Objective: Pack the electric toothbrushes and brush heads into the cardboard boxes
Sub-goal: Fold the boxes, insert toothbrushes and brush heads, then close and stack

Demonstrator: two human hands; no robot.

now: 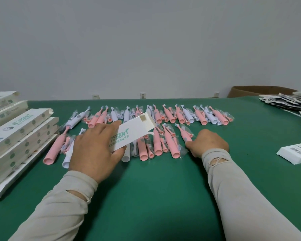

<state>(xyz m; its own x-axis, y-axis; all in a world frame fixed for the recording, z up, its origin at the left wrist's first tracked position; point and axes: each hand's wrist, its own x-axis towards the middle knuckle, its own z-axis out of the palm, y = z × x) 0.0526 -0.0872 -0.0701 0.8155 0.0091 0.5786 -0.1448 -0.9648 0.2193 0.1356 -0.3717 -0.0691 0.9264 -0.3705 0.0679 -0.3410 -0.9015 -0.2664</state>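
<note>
Scanning from the left, I see a stack of printed boxes (19, 134) at the desk (155, 188) edge, well to the left of the open box (132, 134) I take as my landmark. My left hand (96, 148) grips that open box, fingers and thumb curled round its near end, its open mouth raised and pointing away to the right, over the rows of toothbrushes (156, 117). Just right of the box mouth lies a pink toothbrush (185, 135), its long axis running from the bristles at the far end toward me and slightly right. My right hand (210, 142) rests on its near end; the fingers look curled down on the handle, though I cannot see whether they have closed under it. That hand is plainly the nearer one, so I judge the next move to be lifting the brush and turning it in line with the box mouth to its left. Further right lie a white carton (295, 152) and a pile of leaflets (288, 101).
</note>
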